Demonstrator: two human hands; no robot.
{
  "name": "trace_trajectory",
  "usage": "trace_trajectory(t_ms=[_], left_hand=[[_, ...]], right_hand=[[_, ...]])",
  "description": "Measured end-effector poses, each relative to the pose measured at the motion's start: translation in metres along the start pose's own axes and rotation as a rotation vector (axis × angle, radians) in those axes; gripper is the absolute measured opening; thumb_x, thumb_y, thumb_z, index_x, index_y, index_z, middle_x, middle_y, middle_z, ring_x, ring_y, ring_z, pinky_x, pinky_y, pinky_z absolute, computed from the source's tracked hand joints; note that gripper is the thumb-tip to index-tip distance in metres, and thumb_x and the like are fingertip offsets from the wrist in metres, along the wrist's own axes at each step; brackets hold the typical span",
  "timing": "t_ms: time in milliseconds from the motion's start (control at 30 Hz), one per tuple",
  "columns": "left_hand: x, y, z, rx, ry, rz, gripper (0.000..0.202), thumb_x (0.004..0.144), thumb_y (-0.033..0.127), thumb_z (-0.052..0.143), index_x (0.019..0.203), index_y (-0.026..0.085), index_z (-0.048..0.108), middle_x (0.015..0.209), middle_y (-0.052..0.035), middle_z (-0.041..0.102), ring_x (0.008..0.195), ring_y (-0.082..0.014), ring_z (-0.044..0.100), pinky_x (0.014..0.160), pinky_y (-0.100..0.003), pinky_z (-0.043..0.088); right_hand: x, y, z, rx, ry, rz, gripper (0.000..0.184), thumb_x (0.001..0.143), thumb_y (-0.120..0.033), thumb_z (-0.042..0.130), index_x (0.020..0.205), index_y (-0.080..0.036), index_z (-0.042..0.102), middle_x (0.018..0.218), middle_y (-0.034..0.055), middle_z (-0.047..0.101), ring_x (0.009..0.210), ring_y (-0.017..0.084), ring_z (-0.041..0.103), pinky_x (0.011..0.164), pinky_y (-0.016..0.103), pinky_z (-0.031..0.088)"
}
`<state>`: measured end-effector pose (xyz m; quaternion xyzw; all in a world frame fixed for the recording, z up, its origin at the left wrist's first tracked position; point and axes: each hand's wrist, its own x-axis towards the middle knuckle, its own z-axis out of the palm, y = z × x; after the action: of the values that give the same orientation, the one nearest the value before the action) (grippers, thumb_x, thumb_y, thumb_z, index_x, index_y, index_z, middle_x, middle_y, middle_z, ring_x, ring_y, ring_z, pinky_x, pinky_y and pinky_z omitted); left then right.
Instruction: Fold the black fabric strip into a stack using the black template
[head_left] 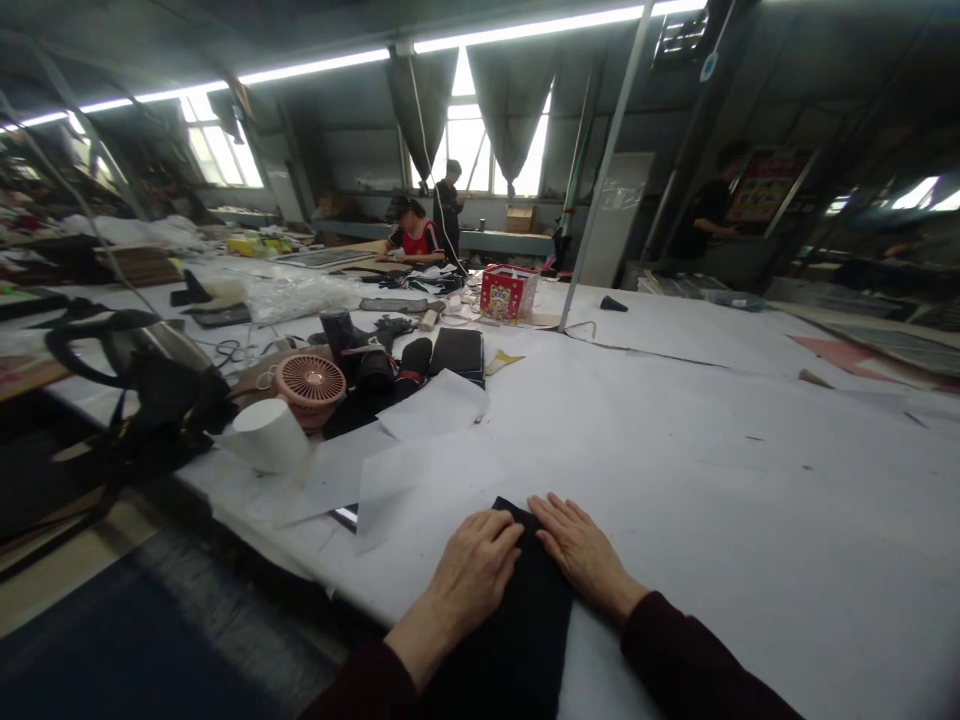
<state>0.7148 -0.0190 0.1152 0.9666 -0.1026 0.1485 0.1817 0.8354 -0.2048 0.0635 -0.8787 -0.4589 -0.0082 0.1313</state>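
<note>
A long piece of black fabric (529,630) lies on the white table, running from its top edge down to the bottom of the view. My left hand (476,565) is on its left side, fingers curled and pressed together over the fabric near the far end; the thumb is hidden. My right hand (581,545) lies flat at the fabric's upper right edge, partly on the white surface, with its fingers stretched forward. Both wrists come out of dark maroon sleeves.
Loose white paper sheets (427,475), a white roll (270,437), a pink fan (309,388) and a kettle (150,365) stand to the left. Farther back are a red box (508,293) and a metal pole (606,165). Several people work beyond, one in a red top (420,240).
</note>
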Motion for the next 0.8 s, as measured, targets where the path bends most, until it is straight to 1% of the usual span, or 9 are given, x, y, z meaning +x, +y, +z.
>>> trace_trajectory(t_ms=[67,167,300,367,467,533,600,700,800], left_hand=[[0.006,-0.005,0.006,0.026,0.035,-0.003,0.033,0.088,0.017,0.051,0.121,0.022,0.054,0.125,-0.0054,0.057,0.118,-0.0213,0.05,0.105,-0.04,0.042],[-0.002,-0.014,0.011,0.026,-0.028,-0.003,0.03,0.088,0.014,0.049,0.117,0.021,0.056,0.118,-0.0049,0.06,0.112,-0.0196,0.054,0.1,-0.037,0.046],[-0.021,-0.018,0.001,0.004,-0.076,-0.026,0.025,0.089,0.016,0.049,0.111,0.022,0.059,0.112,-0.0038,0.062,0.106,-0.0193,0.057,0.095,-0.036,0.049],[-0.016,-0.015,-0.007,0.015,-0.057,-0.036,0.02,0.088,0.016,0.049,0.103,0.022,0.061,0.108,-0.0038,0.064,0.103,-0.0197,0.058,0.094,-0.037,0.05],[0.008,-0.014,-0.007,0.075,0.04,-0.024,0.035,0.09,0.016,0.046,0.123,0.02,0.054,0.128,-0.0072,0.059,0.118,-0.0213,0.053,0.103,-0.039,0.046],[0.017,-0.018,0.003,0.134,0.037,0.031,0.044,0.09,0.019,0.046,0.134,0.018,0.047,0.139,-0.009,0.052,0.128,-0.0222,0.048,0.107,-0.04,0.043],[0.013,-0.026,0.018,0.203,-0.013,0.123,0.041,0.091,0.026,0.048,0.131,0.016,0.051,0.134,-0.0086,0.058,0.124,-0.0221,0.053,0.103,-0.037,0.047],[-0.003,-0.054,0.044,0.325,0.11,0.275,0.049,0.09,0.039,0.05,0.135,0.019,0.049,0.137,-0.0055,0.055,0.121,-0.0208,0.056,0.098,-0.032,0.05],[0.0,-0.086,0.058,0.362,0.273,0.557,0.047,0.085,0.05,0.056,0.125,0.026,0.059,0.128,-0.0012,0.063,0.112,-0.0191,0.062,0.098,-0.029,0.046]], right_hand=[[0.0,0.0,0.0,-0.004,-0.002,0.003,0.049,0.099,-0.039,0.029,0.147,-0.029,0.032,0.149,-0.0026,0.039,0.139,0.021,0.033,0.115,0.046,0.03],[-0.001,-0.001,-0.001,-0.004,-0.007,0.013,0.049,0.099,-0.04,0.028,0.147,-0.029,0.031,0.15,-0.003,0.038,0.14,0.021,0.032,0.115,0.045,0.03],[-0.001,-0.001,-0.001,0.008,-0.018,0.011,0.05,0.1,-0.042,0.026,0.147,-0.029,0.031,0.15,-0.0029,0.038,0.14,0.022,0.032,0.115,0.046,0.029],[0.001,0.0,0.0,0.019,-0.016,0.006,0.049,0.1,-0.042,0.025,0.147,-0.029,0.031,0.15,-0.0029,0.038,0.14,0.022,0.032,0.115,0.046,0.029],[0.003,0.001,0.001,0.024,-0.014,0.013,0.049,0.1,-0.04,0.026,0.147,-0.028,0.033,0.15,-0.0022,0.039,0.14,0.023,0.031,0.115,0.046,0.028],[0.002,-0.002,-0.003,0.022,-0.015,0.029,0.049,0.099,-0.038,0.028,0.146,-0.026,0.034,0.149,-0.0009,0.04,0.139,0.023,0.032,0.115,0.047,0.028],[-0.003,-0.007,-0.008,0.025,-0.004,0.04,0.048,0.099,-0.037,0.03,0.145,-0.025,0.035,0.148,-0.0004,0.042,0.138,0.023,0.034,0.115,0.046,0.028],[-0.009,-0.012,-0.015,0.04,0.056,0.014,0.047,0.098,-0.042,0.033,0.144,-0.029,0.034,0.146,-0.0034,0.045,0.136,0.022,0.036,0.114,0.044,0.031],[-0.008,-0.011,-0.017,0.004,0.108,-0.003,0.047,0.098,-0.044,0.034,0.143,-0.029,0.031,0.143,-0.0042,0.048,0.133,0.021,0.039,0.111,0.043,0.033]])
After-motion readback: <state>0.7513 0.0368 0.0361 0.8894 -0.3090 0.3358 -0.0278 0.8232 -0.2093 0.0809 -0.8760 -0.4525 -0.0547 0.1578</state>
